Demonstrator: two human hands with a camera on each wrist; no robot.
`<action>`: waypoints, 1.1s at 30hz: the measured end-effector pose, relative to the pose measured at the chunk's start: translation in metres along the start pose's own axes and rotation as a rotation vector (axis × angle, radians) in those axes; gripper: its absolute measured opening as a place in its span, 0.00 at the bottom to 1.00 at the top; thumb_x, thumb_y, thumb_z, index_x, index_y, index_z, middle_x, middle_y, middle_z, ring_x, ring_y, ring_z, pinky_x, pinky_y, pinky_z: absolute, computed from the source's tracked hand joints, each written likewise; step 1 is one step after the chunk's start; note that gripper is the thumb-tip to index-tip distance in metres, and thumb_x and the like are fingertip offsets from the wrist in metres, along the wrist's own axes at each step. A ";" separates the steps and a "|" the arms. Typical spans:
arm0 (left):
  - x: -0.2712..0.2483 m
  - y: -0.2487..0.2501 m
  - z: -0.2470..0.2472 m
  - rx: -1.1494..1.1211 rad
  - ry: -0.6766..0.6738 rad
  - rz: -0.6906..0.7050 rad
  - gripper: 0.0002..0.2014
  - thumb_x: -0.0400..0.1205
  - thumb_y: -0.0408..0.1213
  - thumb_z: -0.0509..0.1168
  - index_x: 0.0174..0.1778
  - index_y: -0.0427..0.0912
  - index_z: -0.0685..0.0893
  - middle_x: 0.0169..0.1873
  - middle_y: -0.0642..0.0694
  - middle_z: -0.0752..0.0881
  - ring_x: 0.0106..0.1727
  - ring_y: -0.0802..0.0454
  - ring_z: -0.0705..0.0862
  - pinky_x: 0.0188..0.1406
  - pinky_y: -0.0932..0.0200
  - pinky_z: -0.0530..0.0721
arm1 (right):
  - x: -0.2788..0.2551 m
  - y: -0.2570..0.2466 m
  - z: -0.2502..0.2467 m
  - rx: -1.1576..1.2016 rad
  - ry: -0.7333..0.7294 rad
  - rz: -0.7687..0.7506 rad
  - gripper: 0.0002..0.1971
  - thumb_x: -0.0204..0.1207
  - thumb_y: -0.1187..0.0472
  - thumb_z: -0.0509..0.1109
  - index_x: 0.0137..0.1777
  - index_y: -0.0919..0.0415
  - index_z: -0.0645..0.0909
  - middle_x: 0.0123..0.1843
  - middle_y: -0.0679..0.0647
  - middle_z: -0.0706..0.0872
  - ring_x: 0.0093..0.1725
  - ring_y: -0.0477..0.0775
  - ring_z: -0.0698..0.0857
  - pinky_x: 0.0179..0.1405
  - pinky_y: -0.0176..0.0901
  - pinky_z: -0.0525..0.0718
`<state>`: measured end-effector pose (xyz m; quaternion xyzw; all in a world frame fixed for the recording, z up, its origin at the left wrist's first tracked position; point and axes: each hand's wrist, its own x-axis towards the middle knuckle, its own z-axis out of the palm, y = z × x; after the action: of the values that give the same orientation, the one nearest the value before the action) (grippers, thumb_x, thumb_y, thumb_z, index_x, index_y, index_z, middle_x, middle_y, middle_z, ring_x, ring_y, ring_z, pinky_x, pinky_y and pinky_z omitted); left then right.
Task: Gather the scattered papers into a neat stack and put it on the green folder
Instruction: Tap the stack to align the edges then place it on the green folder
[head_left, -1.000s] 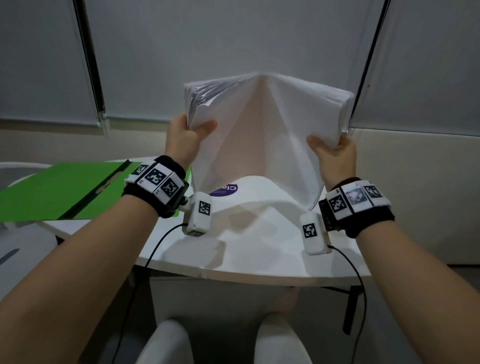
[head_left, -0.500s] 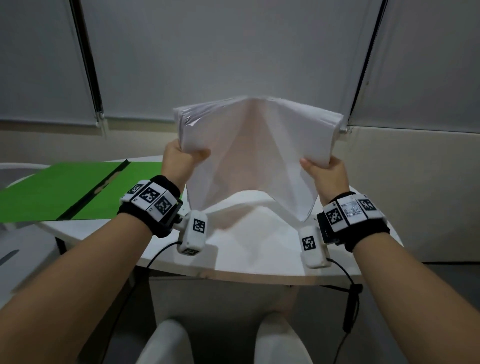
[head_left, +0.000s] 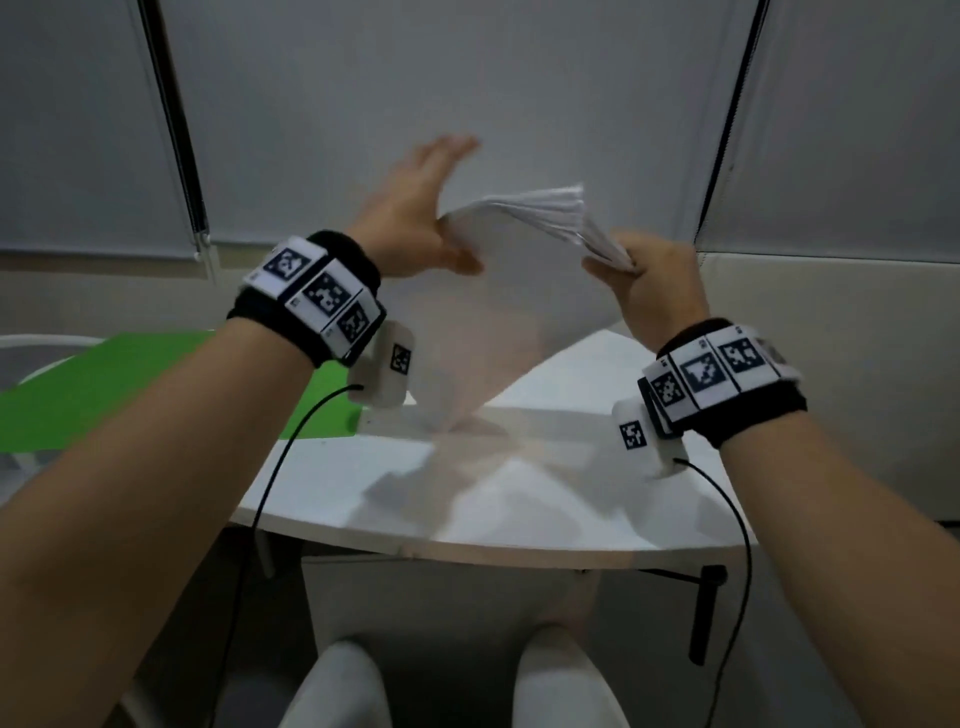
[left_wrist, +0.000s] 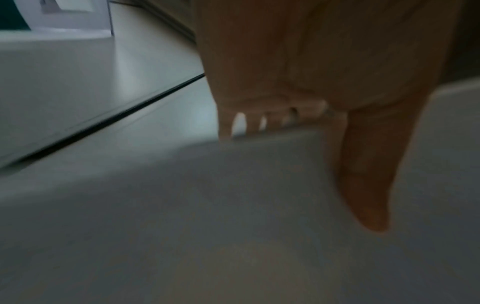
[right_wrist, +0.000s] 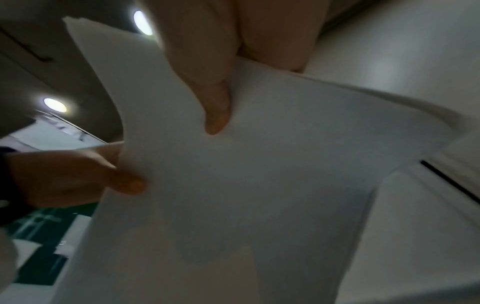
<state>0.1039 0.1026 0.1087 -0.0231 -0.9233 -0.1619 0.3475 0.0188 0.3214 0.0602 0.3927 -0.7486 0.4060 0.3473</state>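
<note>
While the paper stack (head_left: 524, 291) is stood on edge on the white table (head_left: 519, 499), its top corner is pinched by the right hand (head_left: 649, 291). Unlike half a second earlier, the left hand (head_left: 415, 218) is opened flat against its side. Squaring seems underway; carrying left to the green folder (head_left: 104, 395) is needed next.

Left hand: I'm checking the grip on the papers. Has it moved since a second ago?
Yes. The left hand has let go its clasp and opened, rising against the window blind; only its thumb touches the papers.
</note>
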 end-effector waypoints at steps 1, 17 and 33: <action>0.003 0.007 0.000 -0.038 -0.046 0.010 0.33 0.68 0.36 0.78 0.69 0.38 0.77 0.61 0.42 0.82 0.64 0.49 0.79 0.60 0.63 0.75 | 0.005 -0.006 -0.003 -0.018 0.027 -0.083 0.09 0.76 0.61 0.69 0.41 0.68 0.85 0.29 0.48 0.75 0.32 0.47 0.72 0.31 0.38 0.68; -0.031 -0.009 0.046 -1.146 -0.025 -0.452 0.14 0.73 0.17 0.67 0.53 0.33 0.83 0.37 0.43 0.89 0.33 0.49 0.89 0.37 0.54 0.89 | -0.007 0.001 0.007 0.719 -0.005 0.560 0.09 0.73 0.70 0.73 0.46 0.57 0.78 0.39 0.45 0.86 0.37 0.40 0.85 0.40 0.29 0.85; -0.028 -0.023 0.041 -1.055 0.246 -0.396 0.45 0.54 0.35 0.81 0.69 0.34 0.72 0.60 0.37 0.85 0.55 0.44 0.87 0.53 0.48 0.88 | -0.005 0.019 0.011 0.785 0.050 0.517 0.52 0.50 0.41 0.84 0.75 0.58 0.67 0.57 0.53 0.87 0.60 0.58 0.86 0.61 0.57 0.84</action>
<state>0.0953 0.0962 0.0553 -0.0011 -0.6572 -0.6640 0.3567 0.0026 0.3197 0.0450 0.2850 -0.6032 0.7409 0.0779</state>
